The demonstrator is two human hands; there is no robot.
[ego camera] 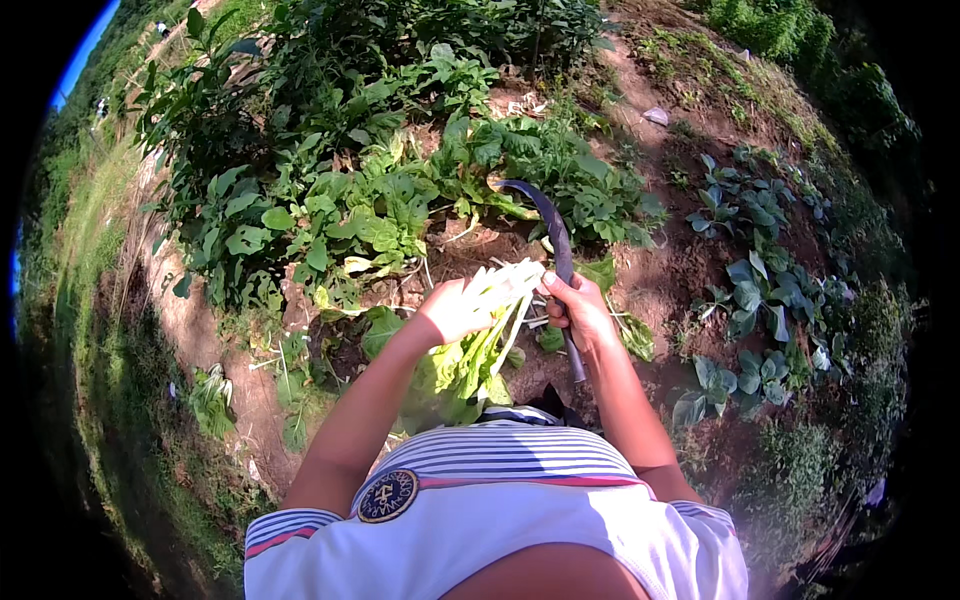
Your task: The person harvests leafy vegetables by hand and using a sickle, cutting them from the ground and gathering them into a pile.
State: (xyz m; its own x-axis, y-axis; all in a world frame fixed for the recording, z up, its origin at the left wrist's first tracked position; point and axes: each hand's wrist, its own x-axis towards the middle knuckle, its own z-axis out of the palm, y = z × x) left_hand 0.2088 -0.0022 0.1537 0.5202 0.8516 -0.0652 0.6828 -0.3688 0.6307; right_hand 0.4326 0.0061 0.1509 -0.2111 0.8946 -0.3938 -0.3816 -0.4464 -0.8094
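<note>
My left hand (pixel 451 309) grips a bunch of leafy greens (pixel 474 364) by its stems. The pale, sunlit stem ends point up and away from me, and the broad leaves hang down towards my body. In my right hand (pixel 585 309) is a dark metal sickle (pixel 553 222); its curved blade reaches forward and bends left at the tip, while its handle end sticks out below my palm. My right thumb and forefinger are at the right side of the stem ends; whether they pinch a stem, I cannot tell.
Leafy green plants (pixel 390 202), some yellowing, grow in the bed ahead. Bluish-green seedlings (pixel 757 289) stand on the right. A small pile of cut greens (pixel 213 401) lies on the bare soil (pixel 259 397) at the left. A pale stone-like object (pixel 656 116) rests farther off.
</note>
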